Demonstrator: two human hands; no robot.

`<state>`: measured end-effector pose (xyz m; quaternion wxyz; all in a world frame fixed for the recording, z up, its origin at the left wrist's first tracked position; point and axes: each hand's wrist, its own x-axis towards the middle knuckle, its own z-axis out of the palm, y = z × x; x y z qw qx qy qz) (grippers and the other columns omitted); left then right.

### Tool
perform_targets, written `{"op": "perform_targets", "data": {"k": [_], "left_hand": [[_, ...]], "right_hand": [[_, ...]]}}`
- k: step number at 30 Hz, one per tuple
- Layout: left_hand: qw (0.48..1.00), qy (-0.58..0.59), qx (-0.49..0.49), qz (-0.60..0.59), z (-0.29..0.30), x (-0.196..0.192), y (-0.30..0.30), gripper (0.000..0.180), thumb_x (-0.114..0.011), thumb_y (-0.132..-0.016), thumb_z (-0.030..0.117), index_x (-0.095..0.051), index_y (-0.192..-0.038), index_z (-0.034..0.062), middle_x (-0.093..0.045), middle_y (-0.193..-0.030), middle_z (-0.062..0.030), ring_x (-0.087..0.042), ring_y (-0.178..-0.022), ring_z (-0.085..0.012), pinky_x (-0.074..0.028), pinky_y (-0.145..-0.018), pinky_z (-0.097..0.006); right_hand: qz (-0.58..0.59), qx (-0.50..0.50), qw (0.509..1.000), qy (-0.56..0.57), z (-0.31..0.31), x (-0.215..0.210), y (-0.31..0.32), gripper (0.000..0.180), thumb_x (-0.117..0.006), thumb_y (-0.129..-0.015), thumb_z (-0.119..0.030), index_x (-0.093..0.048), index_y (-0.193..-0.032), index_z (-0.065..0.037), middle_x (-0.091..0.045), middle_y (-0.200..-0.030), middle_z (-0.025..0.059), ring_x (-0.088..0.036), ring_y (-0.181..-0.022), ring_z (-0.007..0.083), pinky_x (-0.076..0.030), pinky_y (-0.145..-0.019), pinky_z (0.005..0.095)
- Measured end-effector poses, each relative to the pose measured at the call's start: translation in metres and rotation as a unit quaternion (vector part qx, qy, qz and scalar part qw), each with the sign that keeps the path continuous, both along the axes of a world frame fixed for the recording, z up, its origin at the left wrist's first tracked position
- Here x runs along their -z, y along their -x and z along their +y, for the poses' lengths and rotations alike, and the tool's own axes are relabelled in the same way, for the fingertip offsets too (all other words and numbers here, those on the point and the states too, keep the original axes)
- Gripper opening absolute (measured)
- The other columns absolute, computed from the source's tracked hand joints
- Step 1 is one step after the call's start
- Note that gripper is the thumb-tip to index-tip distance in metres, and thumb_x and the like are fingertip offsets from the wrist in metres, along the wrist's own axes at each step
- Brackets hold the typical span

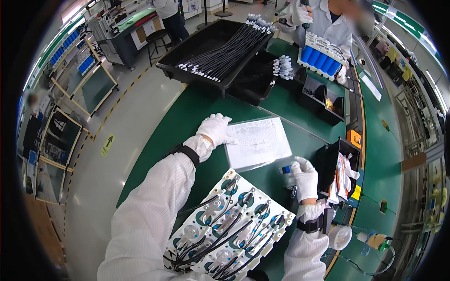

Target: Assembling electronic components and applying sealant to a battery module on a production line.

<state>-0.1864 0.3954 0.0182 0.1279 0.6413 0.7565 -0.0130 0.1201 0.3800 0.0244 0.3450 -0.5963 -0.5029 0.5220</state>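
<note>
My left hand (215,130), white-gloved, has its fingers bent at the left edge of a printed sheet in a clear sleeve (259,143), thumb on top of it. My right hand (305,181), also gloved, has its fingers curled around a small blue-and-black piece (285,169); most of it is hidden, so its kind does not show. Nearest me, between my forearms, lies a white battery module holder (283,216) with round openings, clear round parts and black cables running across it.
Beyond the sheet stand a large black tray (187,56) of black cables with white connectors and small black bins (314,89). A black box (349,149) holding tubes and gloves is at right. Across the table, a co-worker holds a tool over a blue-cell battery pack (321,60).
</note>
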Motion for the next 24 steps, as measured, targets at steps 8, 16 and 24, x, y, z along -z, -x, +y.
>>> {"op": "perform_targets", "data": {"k": [8, 16, 24], "left_hand": [[0.994, -0.034, 0.069, -0.078, -0.052, 0.024, -0.049, 0.063, -0.055, -0.080, 0.068, -0.064, -0.075, 0.0062, -0.064, -0.068, -0.0149, -0.064, -0.070, -0.0339, -0.047, -0.075, -0.044], [0.985, -0.124, 0.113, -0.052, -0.065, 0.050, -0.052, 0.058, -0.055, -0.082, 0.063, -0.062, -0.067, 0.0073, -0.063, -0.064, -0.0133, -0.059, -0.062, -0.0293, -0.043, -0.071, -0.042], [0.986, -0.102, 0.119, -0.052, -0.065, 0.030, -0.060, 0.049, -0.058, -0.084, 0.054, -0.065, -0.087, 0.0059, -0.066, -0.086, -0.0126, -0.062, -0.078, -0.0276, -0.047, -0.077, -0.040]], "right_hand": [[-0.177, -0.093, 0.935, -0.292, 0.021, 0.014, 0.010, 0.025, -0.065, -0.083, -0.002, -0.064, -0.108, -0.006, -0.067, -0.090, 0.0124, -0.067, -0.080, 0.0227, -0.052, -0.073, 0.0307], [-0.322, -0.264, 0.838, -0.353, 0.037, 0.010, 0.041, 0.015, -0.061, -0.083, -0.003, -0.065, -0.098, -0.004, -0.066, -0.094, 0.0170, -0.064, -0.087, 0.0342, -0.051, -0.076, 0.0373], [-0.297, -0.286, 0.847, -0.336, 0.045, 0.018, 0.045, 0.014, -0.059, -0.083, -0.001, -0.065, -0.096, -0.003, -0.066, -0.091, 0.0169, -0.065, -0.086, 0.0321, -0.051, -0.076, 0.0353]]}}
